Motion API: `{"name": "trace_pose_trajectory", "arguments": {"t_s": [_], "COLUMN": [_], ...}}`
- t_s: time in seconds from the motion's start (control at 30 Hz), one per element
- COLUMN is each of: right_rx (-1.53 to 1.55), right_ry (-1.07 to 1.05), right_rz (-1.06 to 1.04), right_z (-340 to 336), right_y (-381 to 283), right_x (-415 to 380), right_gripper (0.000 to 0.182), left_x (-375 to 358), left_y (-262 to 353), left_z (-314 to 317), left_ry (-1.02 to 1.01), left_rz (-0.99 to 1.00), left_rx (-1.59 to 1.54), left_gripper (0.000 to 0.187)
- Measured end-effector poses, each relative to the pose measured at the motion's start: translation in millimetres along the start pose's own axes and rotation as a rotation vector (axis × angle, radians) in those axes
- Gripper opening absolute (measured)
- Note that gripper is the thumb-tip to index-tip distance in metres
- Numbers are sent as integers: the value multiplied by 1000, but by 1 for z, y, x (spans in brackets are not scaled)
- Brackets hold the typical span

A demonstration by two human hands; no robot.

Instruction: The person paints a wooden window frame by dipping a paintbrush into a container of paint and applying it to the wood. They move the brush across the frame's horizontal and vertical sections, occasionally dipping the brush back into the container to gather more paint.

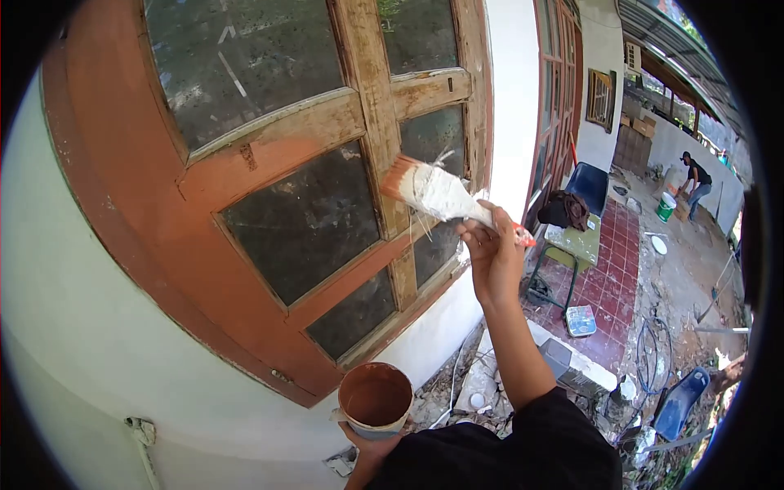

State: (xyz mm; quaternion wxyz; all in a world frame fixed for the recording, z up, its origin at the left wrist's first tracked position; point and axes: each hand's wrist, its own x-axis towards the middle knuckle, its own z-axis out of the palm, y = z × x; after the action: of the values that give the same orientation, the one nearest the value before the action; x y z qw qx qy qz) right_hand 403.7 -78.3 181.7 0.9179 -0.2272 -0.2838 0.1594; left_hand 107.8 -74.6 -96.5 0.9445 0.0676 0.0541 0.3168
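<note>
My right hand (494, 245) is raised in front of the window, its fingers closed on the handle of a paintbrush (441, 193). The brush has a whitish, crusted body, and its bristle tips are reddish brown. Low in the view, my left hand (371, 441) holds a round paint pot (376, 400) with brown paint coating its inside. Ahead stands a wooden window frame (196, 208), painted reddish brown on the left and along lower bars. Bare, worn wood (367, 98) shows on its middle and right bars, around dark glass panes (302, 212).
White wall (106, 384) surrounds the window. To the right are a small table (576, 242) with a dark bag, a blue chair (588, 186), red floor tiles (608, 278) and rubble (482, 384). Farther off, another person (694, 184) bends beside a green-and-white bucket (666, 207).
</note>
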Motion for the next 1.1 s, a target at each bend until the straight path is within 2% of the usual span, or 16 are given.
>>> {"name": "trace_pose_trajectory", "arguments": {"t_s": [0.17, 0.33, 0.43, 0.5, 0.57, 0.67, 0.73, 0.83, 0.9, 0.93, 1.0, 1.1], "right_rx": [-40, -46, -65, -96, -264, -374, -377, -289, -150, -149, -139, -244], "right_ry": [-151, -221, -216, -205, -167, -103, -97, -125, -262, -255, -381, -360], "right_rz": [-66, -108, -161, -195, -403, -471, -478, -442, -307, -311, -273, -323], "right_z": [73, 123, 126, 121, 110, 99, 102, 116, 130, 136, 142, 134], "right_y": [8, 30, 40, 42, 40, 27, 20, 16, 16, 20, 25, 33], "right_x": [15, 7, 11, 19, 28, 33, 25, 10, -2, -3, -4, 12], "right_gripper": [37, 35, 33, 31, 28, 27, 27, 26, 25, 25, 24, 22], "left_x": [-3, -4, -8, -12, -17, -21, -18, -18, -15, -14, -14, -14], "left_y": [-5, -6, -7, -4, -5, -4, 0, 1, 2, 3, 5, 9], "left_z": [1, -2, -2, -1, 0, -4, -21, -8, -10, -10, -8, -5], "left_ry": [2, 16, 32, 67, 107, 182, 70, 101, 73, 45, 63, 61], "left_rz": [-6, 32, 27, 41, 52, 58, 12, 21, 4, -11, -39, -76], "left_rx": [-5, 130, 32, 87, 135, 114, 17, 119, 108, 91, 110, 161], "left_gripper": [118, 123, 123, 124, 124, 123, 123, 124, 124, 125, 125, 126]}}
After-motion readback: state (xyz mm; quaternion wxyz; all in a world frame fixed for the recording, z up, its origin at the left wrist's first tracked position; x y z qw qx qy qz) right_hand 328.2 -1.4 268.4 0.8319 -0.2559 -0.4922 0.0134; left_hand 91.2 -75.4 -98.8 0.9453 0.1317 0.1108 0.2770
